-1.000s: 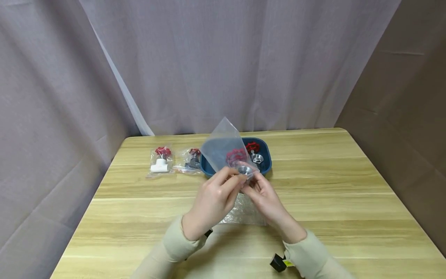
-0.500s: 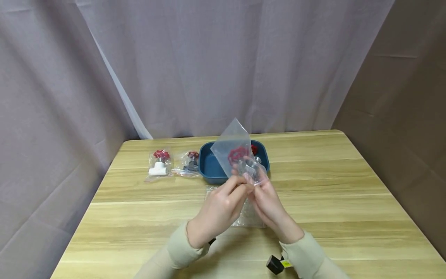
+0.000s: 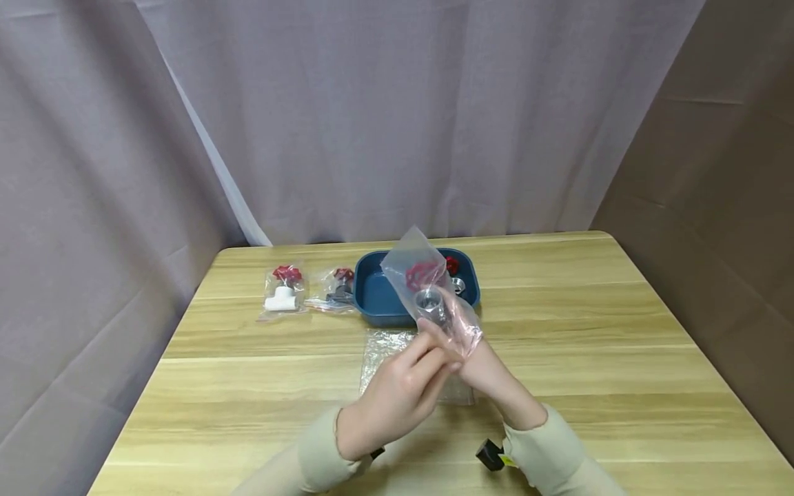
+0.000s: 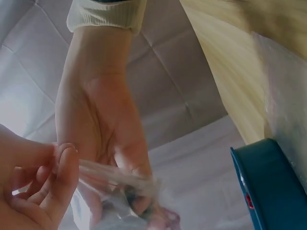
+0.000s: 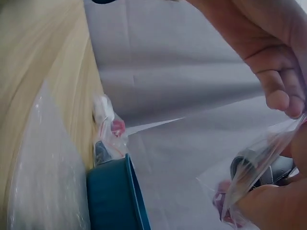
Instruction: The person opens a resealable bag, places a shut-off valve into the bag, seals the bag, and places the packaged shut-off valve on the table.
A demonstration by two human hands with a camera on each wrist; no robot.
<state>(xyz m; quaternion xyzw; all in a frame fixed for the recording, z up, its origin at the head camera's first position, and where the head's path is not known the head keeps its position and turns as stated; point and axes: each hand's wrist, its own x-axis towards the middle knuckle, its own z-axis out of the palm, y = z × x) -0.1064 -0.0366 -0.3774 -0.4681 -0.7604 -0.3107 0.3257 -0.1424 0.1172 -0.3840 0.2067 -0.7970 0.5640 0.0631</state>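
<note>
A clear plastic bag (image 3: 406, 258) is held up over the blue tray in the head view. Inside it are a red handwheel (image 3: 424, 274) and a grey round-mouthed valve body (image 3: 430, 301). My left hand (image 3: 403, 386) pinches the bag's near edge between thumb and fingers. My right hand (image 3: 480, 358) reaches into the bag, plastic draped over its fingers and down to the wrist. In the right wrist view, the right hand's fingers (image 5: 268, 203) hold the grey valve body (image 5: 268, 167) through or within the plastic; part of that grip is hidden.
The blue tray (image 3: 381, 320) contains a red handwheel (image 3: 452, 264) and a silver ring-shaped part (image 3: 458, 285). Left of it lie a bagged white tee valve (image 3: 282, 299) and a bagged dark valve (image 3: 340, 293). Flat clear plastic (image 3: 378, 351) lies under the hands.
The right hand has slid from the bag's mouth deeper inside it. The left hand has moved slightly nearer and right, drawing the bag's edge down over the right hand.
</note>
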